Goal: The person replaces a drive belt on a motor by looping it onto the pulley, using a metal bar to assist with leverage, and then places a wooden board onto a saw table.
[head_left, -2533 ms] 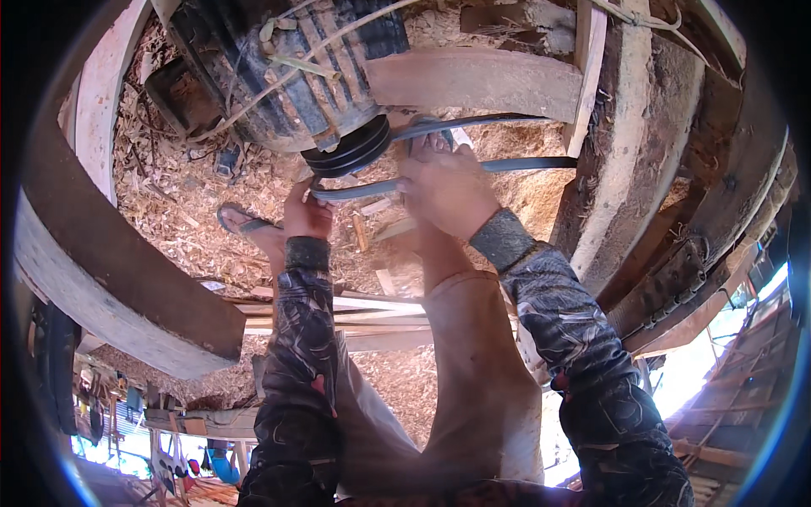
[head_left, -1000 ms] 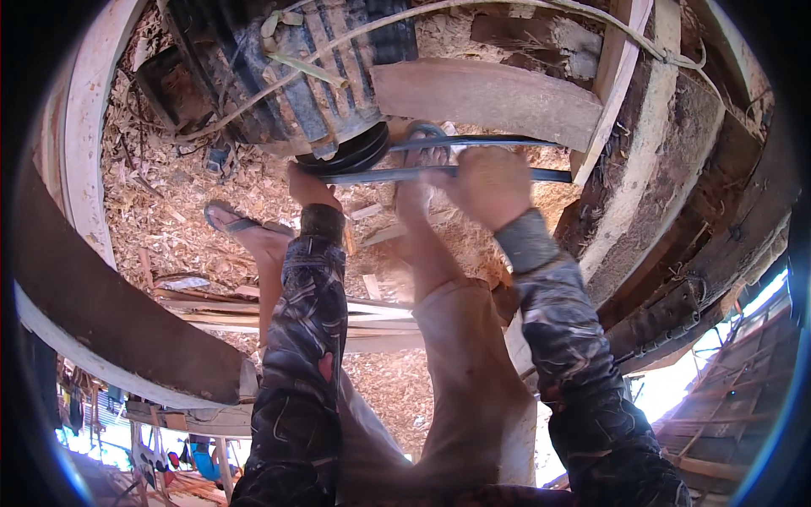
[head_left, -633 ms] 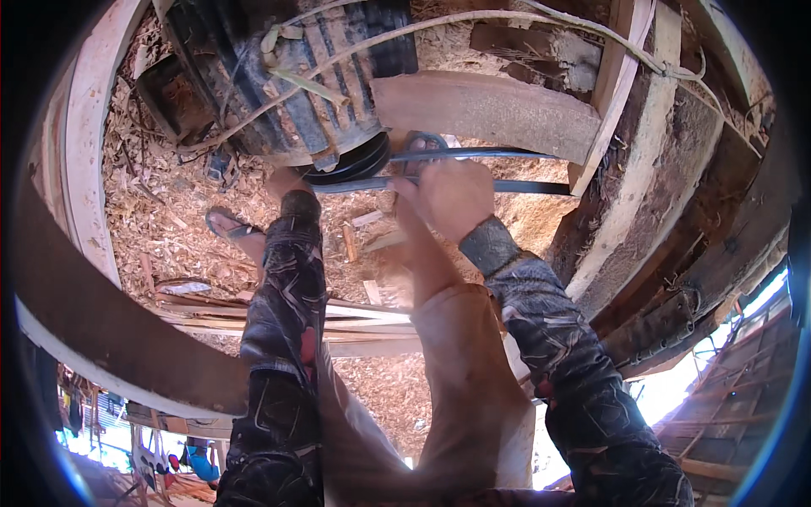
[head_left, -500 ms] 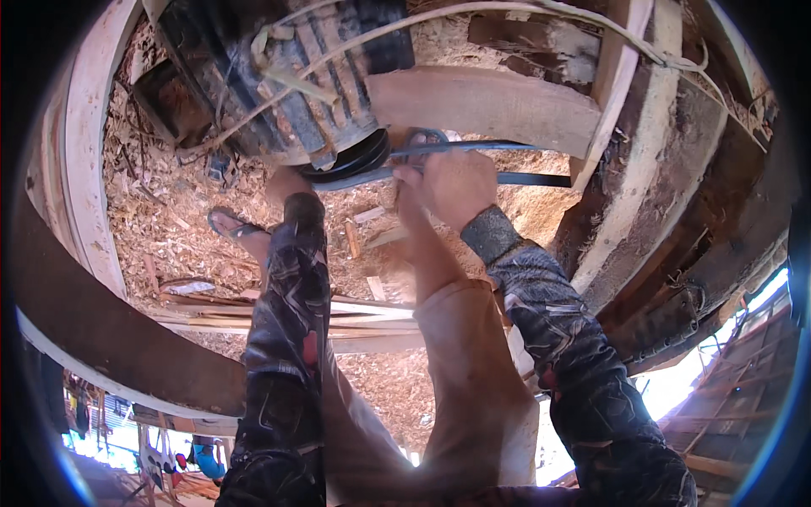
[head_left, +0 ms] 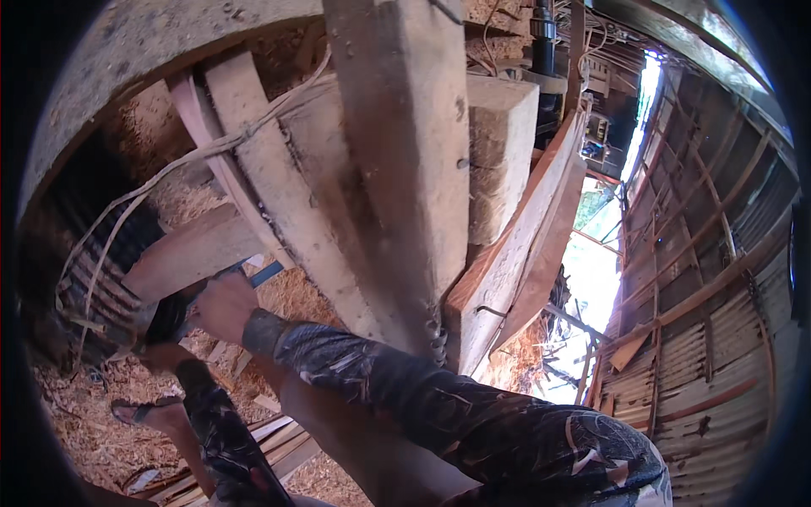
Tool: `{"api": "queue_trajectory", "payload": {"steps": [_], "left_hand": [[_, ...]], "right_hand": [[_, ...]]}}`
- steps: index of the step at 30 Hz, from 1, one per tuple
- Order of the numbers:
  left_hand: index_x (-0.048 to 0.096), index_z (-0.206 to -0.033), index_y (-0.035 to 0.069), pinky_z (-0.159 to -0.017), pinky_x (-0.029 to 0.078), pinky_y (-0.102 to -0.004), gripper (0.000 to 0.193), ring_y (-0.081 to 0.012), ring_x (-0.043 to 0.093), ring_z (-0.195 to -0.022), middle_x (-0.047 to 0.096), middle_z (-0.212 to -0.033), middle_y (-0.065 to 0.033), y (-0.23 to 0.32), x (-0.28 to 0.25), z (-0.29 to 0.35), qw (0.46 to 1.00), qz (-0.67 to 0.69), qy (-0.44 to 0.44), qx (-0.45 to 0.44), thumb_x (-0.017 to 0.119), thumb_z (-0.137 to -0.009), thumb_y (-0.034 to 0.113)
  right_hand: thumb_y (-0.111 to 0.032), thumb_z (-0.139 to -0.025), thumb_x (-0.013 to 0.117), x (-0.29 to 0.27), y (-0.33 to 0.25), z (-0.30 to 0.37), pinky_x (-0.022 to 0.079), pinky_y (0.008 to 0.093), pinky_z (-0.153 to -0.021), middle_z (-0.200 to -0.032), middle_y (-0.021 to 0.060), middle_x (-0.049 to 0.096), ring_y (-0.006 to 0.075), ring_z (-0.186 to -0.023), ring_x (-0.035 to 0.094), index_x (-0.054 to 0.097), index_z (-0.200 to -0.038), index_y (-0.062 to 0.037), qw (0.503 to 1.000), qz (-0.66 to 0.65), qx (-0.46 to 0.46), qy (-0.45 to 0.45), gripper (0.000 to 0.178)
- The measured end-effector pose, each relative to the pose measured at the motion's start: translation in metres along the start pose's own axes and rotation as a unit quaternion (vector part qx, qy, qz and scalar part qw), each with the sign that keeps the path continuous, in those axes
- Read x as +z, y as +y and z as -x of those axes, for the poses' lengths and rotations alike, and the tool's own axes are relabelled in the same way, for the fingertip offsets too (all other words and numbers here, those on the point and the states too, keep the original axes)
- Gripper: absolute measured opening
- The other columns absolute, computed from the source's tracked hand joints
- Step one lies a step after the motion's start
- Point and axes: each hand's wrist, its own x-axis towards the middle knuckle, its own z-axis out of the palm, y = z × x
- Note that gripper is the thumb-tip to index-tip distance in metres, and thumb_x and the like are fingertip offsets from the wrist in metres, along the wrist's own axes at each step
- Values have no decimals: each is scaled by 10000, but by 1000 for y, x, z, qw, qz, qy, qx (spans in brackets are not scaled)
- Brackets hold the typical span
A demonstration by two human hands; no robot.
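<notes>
From where I stand, the right arm (head_left: 397,389) stretches in a long slant from the lower right, nearly straight, ending in the right hand (head_left: 225,306) beside the belt (head_left: 267,273). Its fingers are curled well in, but blurred; I can't tell whether they grip. The belt shows beyond the knuckles, just under the board (head_left: 194,252). The left arm (head_left: 221,427) rises more steeply, the left hand (head_left: 166,357) low by the dark pulley (head_left: 169,321), its fingers hidden, so I can't say how open they are or what they hold.

Room is tight overhead: the board's lower edge sits near the right knuckles, and slanting timber (head_left: 291,182) hems the right side. Below the hands it's looser, down to wood shavings (head_left: 80,410) and a sandalled foot (head_left: 148,411).
</notes>
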Motion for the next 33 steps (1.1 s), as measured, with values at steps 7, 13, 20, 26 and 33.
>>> {"api": "queue_trajectory", "payload": {"steps": [7,13,20,26,33], "left_hand": [[583,-1129,-49,-824,501,-409,375,-320,613,-948,614,-1104,-201,-21,15,-11,996,-58,11,65,392,-948,218],[617,-1002,-59,-808,490,-436,345,-324,614,-879,647,-989,-189,-20,-7,-11,990,117,-49,66,464,-920,240],[611,-970,-77,-758,435,-451,374,-320,590,-830,647,-955,-228,66,-30,30,919,385,-48,-67,417,-923,240],[612,-1010,-90,-762,433,-397,445,-269,565,-838,643,-957,-180,61,-46,13,922,363,-87,-99,411,-943,300],[583,-1120,-57,-856,390,-358,473,-223,527,-953,610,-1138,-127,65,-45,16,867,431,-184,-167,381,-978,346]], "right_hand": [[-389,-698,679,-14,-7,2,479,435,-727,-782,134,674,301,-787,650,719,-739,-83,993,-40,29,-105,311],[-524,-793,595,-51,-12,13,470,446,-819,-928,132,677,304,-890,652,699,-978,-105,979,103,101,-143,470],[-617,-846,483,-45,10,3,484,432,-601,-641,159,633,314,-624,640,690,-730,-43,975,146,-12,-170,621],[-612,-876,422,-31,-2,6,472,448,-611,-647,168,626,324,-635,629,687,-728,-33,978,174,-29,-109,654],[-614,-853,469,-33,-8,4,482,433,-581,-628,173,617,326,-606,632,683,-706,-32,981,158,3,-115,638]]}}
